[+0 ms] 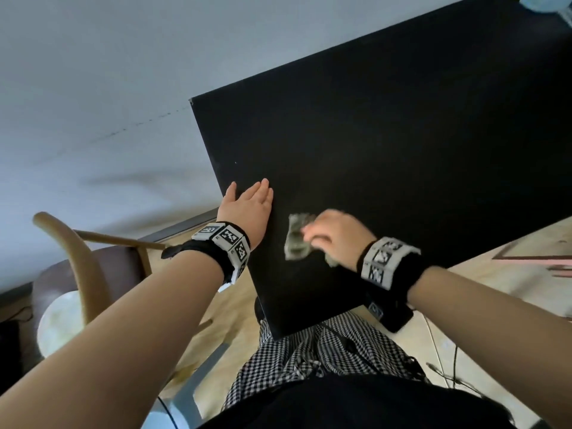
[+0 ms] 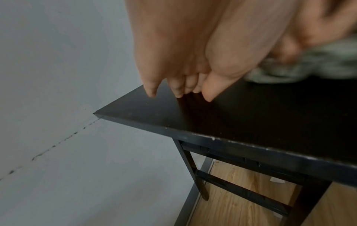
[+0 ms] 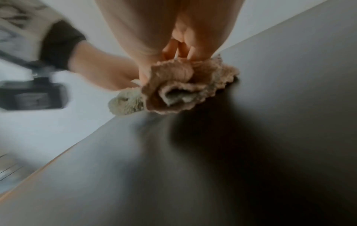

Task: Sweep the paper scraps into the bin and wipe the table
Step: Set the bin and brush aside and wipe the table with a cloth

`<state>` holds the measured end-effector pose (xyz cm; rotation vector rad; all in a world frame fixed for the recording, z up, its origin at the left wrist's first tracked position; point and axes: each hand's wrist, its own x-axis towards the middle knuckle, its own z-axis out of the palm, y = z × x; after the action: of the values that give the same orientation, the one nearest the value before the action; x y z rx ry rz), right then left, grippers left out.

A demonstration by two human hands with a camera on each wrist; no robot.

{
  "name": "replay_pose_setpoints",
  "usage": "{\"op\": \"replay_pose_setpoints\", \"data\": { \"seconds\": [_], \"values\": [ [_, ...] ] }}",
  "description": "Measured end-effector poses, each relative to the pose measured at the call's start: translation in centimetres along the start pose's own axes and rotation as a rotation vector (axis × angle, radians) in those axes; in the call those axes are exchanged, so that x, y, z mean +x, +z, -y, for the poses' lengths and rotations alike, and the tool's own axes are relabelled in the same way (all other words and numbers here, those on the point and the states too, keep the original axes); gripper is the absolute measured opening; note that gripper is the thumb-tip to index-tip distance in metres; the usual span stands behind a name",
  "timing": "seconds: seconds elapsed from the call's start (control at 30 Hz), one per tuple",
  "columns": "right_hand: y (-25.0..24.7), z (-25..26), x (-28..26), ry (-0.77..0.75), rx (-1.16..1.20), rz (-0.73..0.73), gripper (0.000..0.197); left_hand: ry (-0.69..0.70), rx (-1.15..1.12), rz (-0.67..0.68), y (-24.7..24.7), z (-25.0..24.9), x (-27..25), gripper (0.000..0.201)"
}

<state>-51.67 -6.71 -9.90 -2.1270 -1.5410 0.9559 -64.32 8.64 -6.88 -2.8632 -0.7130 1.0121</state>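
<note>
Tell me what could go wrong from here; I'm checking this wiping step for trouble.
1. The cloth is bunched in the right hand, so only a little of it seems to meet the black table; the wipe may leave streaks.
2. The cloth works close to the table's left edge, beside the flat left hand; a further stroke that way could bump that hand or push dirt onto the floor.

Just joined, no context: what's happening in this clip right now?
A person is wiping a black rectangular table. The right hand grips a crumpled grey-green cloth pressed on the tabletop near its left edge. The left hand lies flat at that edge, fingers straight. No paper scraps or bin are visible.
</note>
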Motion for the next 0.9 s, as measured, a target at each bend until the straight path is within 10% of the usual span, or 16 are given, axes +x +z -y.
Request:
{"op": "replay_pose_setpoints", "data": {
  "seconds": [0.2,0.37,0.63,0.9],
  "values": [
    [-2.8,-2.4,1.6,0.330,-0.047,-0.328,0.021,0.062,-0.059,-0.005,0.6,-0.8,-1.4,0.072],
    [2.2,1.9,-0.9,0.227,-0.111,-0.198,0.018,0.172,0.076,0.069,2.3,-2.2,-3.5,0.129],
    [5.2,3.5,-6.5,0.036,0.005,0.032,0.017,0.201,0.214,0.059,3.3,-1.6,-3.2,0.146],
    [1.5,0.1,-4.9,0.565,-0.096,-0.494,0.020,0.184,0.209,0.065,3.1,-2.0,-3.2,0.148]
  ]
}}
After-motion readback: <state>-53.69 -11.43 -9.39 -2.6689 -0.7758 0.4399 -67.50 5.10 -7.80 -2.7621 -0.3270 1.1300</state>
